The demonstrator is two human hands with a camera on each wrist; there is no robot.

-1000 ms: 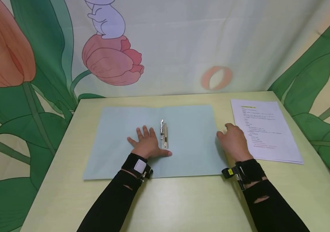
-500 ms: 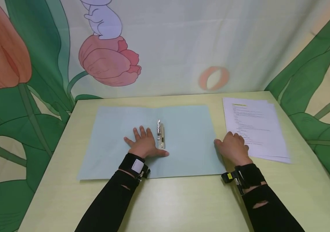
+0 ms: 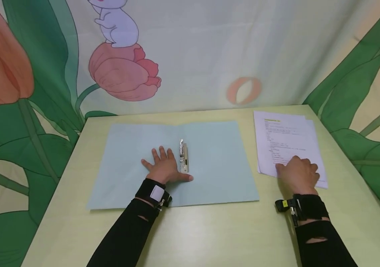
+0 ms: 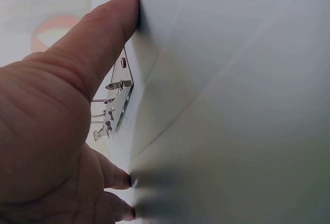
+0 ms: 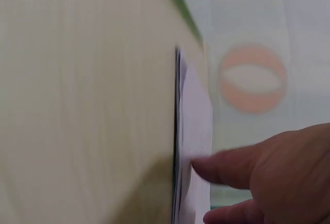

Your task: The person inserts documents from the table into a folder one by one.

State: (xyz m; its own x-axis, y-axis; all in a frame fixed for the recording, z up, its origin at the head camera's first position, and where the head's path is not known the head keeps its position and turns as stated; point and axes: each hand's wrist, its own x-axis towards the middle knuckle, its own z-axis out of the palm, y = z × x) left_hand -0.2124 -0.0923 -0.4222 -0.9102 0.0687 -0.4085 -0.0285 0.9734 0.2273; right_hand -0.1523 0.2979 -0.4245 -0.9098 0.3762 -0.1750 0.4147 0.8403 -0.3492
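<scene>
A light blue file folder (image 3: 216, 163) lies spread open on the table, with a metal lever clip (image 3: 184, 157) near its fold. My left hand (image 3: 164, 168) rests on the folder, fingers spread and thumb stretched below the clip. In the left wrist view the thumb (image 4: 103, 33) and two fingertips touch the folder's surface. On the right lies a stack of printed sheets (image 3: 283, 137). Over its lower edge is my right hand (image 3: 298, 174), fingers bent loosely downward. In the right wrist view the thumb tip (image 5: 198, 166) is right at the sheets (image 5: 198, 105), nothing gripped.
Pale wooden table (image 3: 216, 237) surface shows in front of the folder and between it and the sheets. Behind the table hangs a printed cloth (image 3: 203, 55) with flowers and a rabbit.
My right hand has left the folder's right edge and moved right onto the lower part of the sheets. The left hand stays in place on the folder. The head view has shifted slightly.
</scene>
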